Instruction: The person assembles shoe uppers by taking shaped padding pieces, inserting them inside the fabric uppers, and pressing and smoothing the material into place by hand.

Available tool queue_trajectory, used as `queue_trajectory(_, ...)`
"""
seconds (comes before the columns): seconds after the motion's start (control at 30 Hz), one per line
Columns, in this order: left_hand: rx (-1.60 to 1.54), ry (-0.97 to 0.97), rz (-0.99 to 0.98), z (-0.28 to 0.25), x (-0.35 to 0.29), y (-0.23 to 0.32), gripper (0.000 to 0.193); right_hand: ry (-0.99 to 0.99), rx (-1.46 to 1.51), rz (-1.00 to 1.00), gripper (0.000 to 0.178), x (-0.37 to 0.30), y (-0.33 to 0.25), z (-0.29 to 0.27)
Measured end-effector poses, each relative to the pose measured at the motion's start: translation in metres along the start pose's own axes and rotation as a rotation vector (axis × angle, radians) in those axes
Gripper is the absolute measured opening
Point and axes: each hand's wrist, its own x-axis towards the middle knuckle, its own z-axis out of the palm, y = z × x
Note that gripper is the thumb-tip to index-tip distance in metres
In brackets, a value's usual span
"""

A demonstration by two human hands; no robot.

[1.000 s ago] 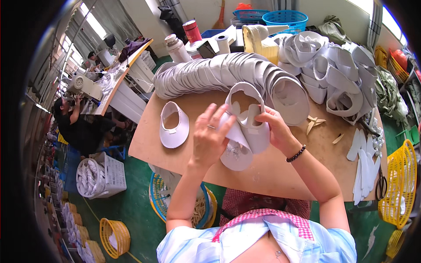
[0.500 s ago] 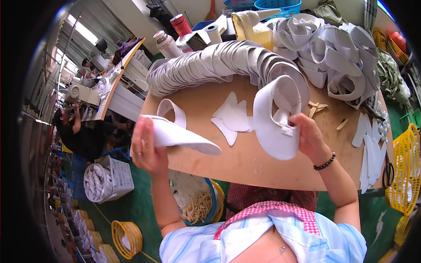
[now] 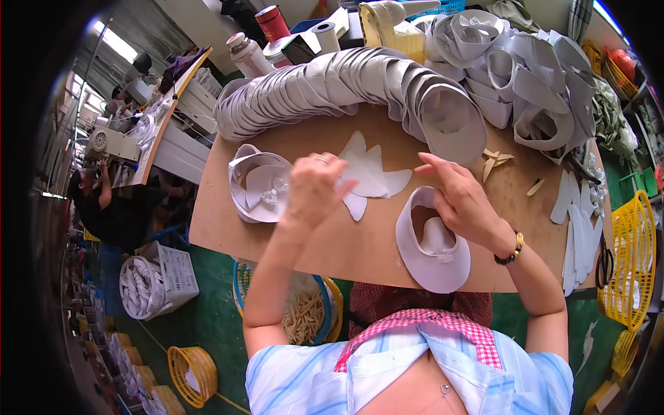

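My left hand (image 3: 315,190) is over the table, slightly blurred, fingers bent and thumb apart, holding nothing I can see. Beside it on the left lies a white shoe upper (image 3: 238,181) with a sparkling ornament (image 3: 274,191) in its opening; my hand hides part of its right side. My right hand (image 3: 463,200), fingers stretched apart, hovers at the upper edge of a second white upper (image 3: 436,271), which lies near the table's front edge. I cannot tell whether it touches that upper. Flat white petal-shaped pieces (image 3: 366,173) lie between my hands.
A curved row of nested white uppers (image 3: 325,86) spans the table's back, beside a heap of uppers (image 3: 546,90). Tan slips (image 3: 494,163), white strips (image 3: 581,249) and black scissors (image 3: 604,264) lie right. A yellow basket (image 3: 628,259) stands beyond; a bin of tan pieces (image 3: 304,318) sits below.
Both uppers, held in my hands before, now lie on the table. My left hand has moved right toward the middle, and my right hand has let go of its upper.
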Motion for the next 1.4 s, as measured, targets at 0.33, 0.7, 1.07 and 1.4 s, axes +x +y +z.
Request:
queue_trajectory(0.33, -0.008, -0.121, 0.084, 0.052, 0.001, 0.018, 0.021, -0.669, 0.019, 0.096, 0.075, 0.078, 0.030, 0.037)
queue_trajectory(0.7, -1.242, 0.805, -0.643, -0.011, -0.033, -0.004, 0.016, -0.440, -0.052, -0.064, 0.049, 0.065, 0.030, 0.037)
queue_trajectory(1.07, -0.363, 0.514, 0.130, -0.014, -0.057, 0.156, 0.026, 0.472, -0.126, -0.286, 0.024, -0.024, -0.022, -0.018)
queue_trajectory(1.4, -1.208, -0.144, -0.294, 0.046, -0.084, 0.132, 0.014, 0.137, 1.026, 0.620, 0.016, -0.137, 0.000, 0.000)
